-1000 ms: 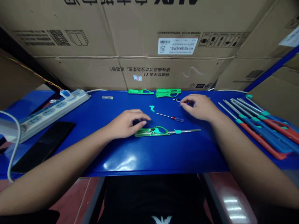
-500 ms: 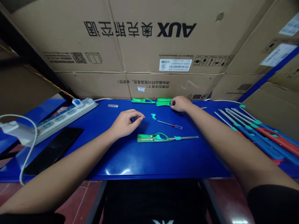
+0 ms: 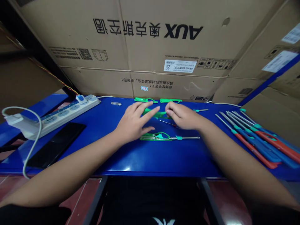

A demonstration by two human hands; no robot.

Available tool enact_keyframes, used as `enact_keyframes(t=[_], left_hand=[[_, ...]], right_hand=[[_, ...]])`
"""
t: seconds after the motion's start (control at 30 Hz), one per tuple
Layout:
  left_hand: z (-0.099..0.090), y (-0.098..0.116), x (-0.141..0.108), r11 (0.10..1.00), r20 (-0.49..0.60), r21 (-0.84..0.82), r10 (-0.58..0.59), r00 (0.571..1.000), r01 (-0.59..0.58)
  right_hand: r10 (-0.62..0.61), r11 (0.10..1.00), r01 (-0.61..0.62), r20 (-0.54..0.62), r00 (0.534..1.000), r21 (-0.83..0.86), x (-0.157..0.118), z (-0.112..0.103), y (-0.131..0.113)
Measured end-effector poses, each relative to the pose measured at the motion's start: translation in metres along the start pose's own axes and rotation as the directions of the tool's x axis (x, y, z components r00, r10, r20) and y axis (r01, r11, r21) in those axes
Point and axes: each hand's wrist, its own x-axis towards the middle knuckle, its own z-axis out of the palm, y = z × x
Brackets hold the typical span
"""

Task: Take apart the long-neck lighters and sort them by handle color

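In the head view, my right grip [image 3: 182, 115] is closing its thumb and fingers on the right end of a green plastic shell [image 3: 161, 114], which is hanging over the middle of the worktop [image 3: 164, 159]. My left grip [image 3: 131, 120] is keeping its fingers apart beside the left end; whether it is touching, I cannot tell. The open green lighter [image 3: 156, 137] is lying nearer. I am judging the shell to be light, rather stiff, a little slippery and thin-walled, so its outer edges are offering the safer hold.
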Motion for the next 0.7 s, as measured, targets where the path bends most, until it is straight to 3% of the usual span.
enact_keyframes(t=[0.1, 0.2, 0.3, 0.4, 0.6, 0.7], left_hand=[[0.002, 0.002, -0.002, 0.999, 0.065, -0.04, 0.031, 0.997, -0.029], [0.004, -0.001, -0.004, 0.989, 0.142, -0.148, 0.006, 0.99, 0.015], [0.002, -0.004, -0.004, 0.962, 0.236, -0.257, -0.034, 0.971, 0.096], [-0.001, -0.007, -0.002, 0.93, 0.321, -0.347, -0.005, 0.947, 0.122], [0.005, -0.007, 0.0, 0.924, 0.454, -0.368, 0.081, 0.887, 0.104], [0.012, -0.006, -0.002, 0.935, 0.496, -0.339, 0.081, 0.864, 0.107]], right_hand=[[0.005, 0.977, -0.017, 0.058, 0.998, 0.211, -0.013, 0.018, -0.007], [0.022, 0.96, -0.022, 0.002, 1.0, 0.28, -0.018, 0.033, -0.006], [-0.127, 0.971, 0.135, -0.053, 0.991, 0.199, -0.02, 0.037, -0.005], [-0.237, 0.97, 0.237, -0.005, 0.972, 0.06, -0.02, 0.037, -0.006], [-0.203, 0.979, 0.196, 0.188, 0.961, 0.055, -0.019, 0.043, -0.009], [-0.201, 0.98, 0.197, 0.218, 0.955, 0.038, -0.018, 0.045, -0.007]])
